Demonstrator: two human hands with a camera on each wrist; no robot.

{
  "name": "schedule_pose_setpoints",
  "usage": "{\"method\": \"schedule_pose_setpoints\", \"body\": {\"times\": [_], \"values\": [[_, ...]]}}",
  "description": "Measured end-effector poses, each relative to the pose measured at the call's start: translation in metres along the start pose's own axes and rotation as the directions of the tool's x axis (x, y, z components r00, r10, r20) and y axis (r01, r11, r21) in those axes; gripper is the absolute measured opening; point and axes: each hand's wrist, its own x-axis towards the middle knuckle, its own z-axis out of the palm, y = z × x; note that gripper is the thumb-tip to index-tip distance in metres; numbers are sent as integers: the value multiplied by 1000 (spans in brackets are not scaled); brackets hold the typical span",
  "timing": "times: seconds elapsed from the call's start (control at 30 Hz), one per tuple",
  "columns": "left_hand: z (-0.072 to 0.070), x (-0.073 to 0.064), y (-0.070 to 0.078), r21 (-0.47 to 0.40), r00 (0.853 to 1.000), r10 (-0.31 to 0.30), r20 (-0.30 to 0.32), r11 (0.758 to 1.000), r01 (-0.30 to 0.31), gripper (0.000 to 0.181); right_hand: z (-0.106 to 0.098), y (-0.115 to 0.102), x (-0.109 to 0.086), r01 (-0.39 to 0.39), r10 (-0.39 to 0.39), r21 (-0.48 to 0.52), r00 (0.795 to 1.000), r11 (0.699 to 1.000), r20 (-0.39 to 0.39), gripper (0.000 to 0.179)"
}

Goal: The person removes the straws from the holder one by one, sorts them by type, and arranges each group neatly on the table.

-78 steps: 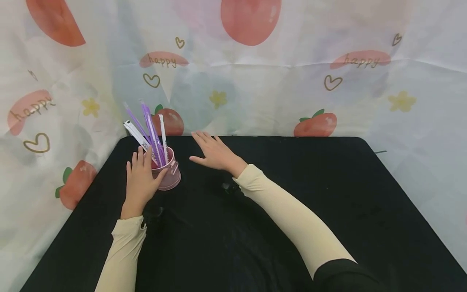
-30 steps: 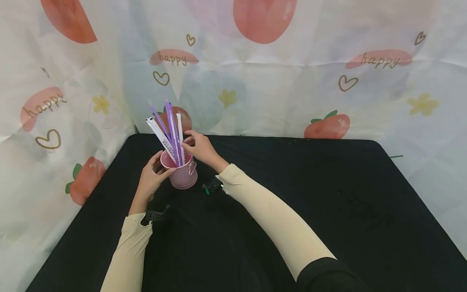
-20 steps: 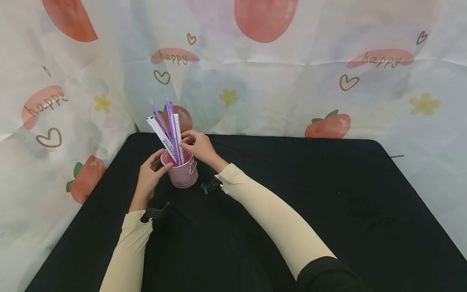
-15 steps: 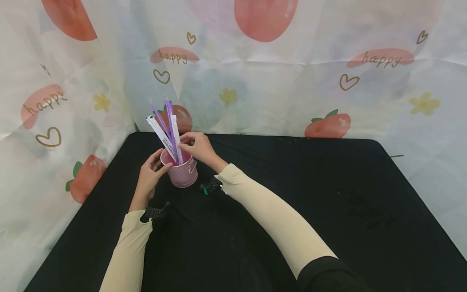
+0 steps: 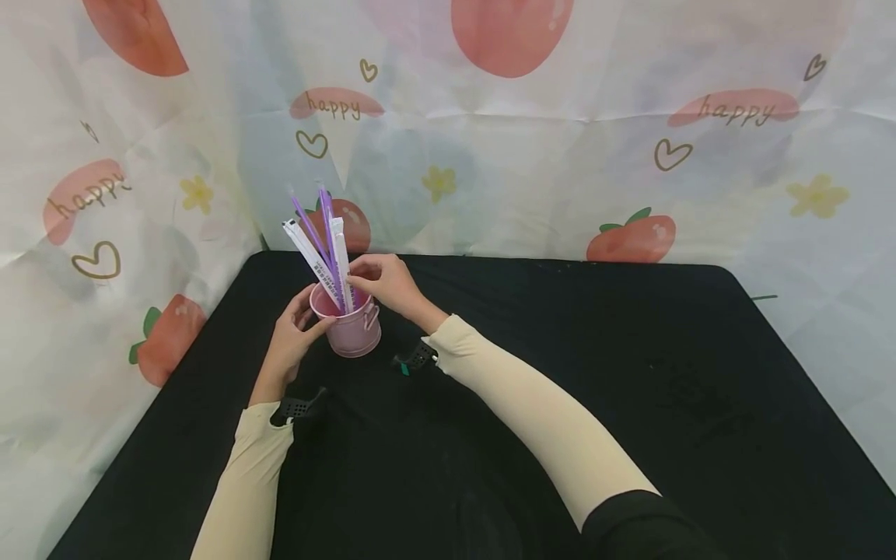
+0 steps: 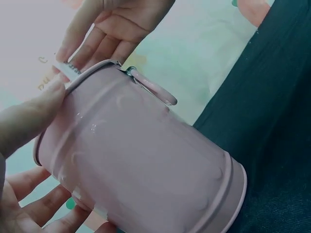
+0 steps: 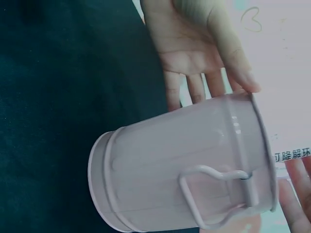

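A small pink bucket [image 5: 353, 334] stands upright on the black-covered table, holding several wrapped drinking straws. My left hand [image 5: 287, 340] grips the bucket from its left side, thumb [image 6: 34, 114] at the rim and fingers around the wall. At the opening, my right hand [image 5: 393, 284] pinches a white-wrapped straw [image 5: 340, 249] between thumb and fingers; its lower end is inside the bucket. Another white-wrapped straw [image 5: 306, 250] leans left beside purple straws [image 5: 327, 208]. In the right wrist view, the bucket's handle [image 7: 189, 191] hangs against its side.
The black tablecloth [image 5: 560, 350] covers the whole table. A printed curtain [image 5: 504, 155] with fruit and hearts rises close behind the table and along its left side. Dark straps [image 5: 297, 408] sit at the wrists over cream sleeves.
Both hands were spread flat at first, the right one apart from the bucket. Now the left grips the bucket and the right pinches a white-wrapped straw, whose top has tipped left.
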Motion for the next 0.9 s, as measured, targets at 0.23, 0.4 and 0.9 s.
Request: {"method": "schedule_pose_setpoints", "body": {"times": [0.23,0.4,0.9], "values": [[4,-1,0,-65,999,-9,-48,998,6,65,-12,-7,4,28,-24,113,999,993,-30,21],[10,-1,0,-124,997,3,-80,992,-13,63,-27,-23,10,38,-25,240,998,970,-59,21],[10,-1,-2,-110,996,14,-88,994,-24,63,-90,-49,8,102,-39,316,980,943,-197,23]]}}
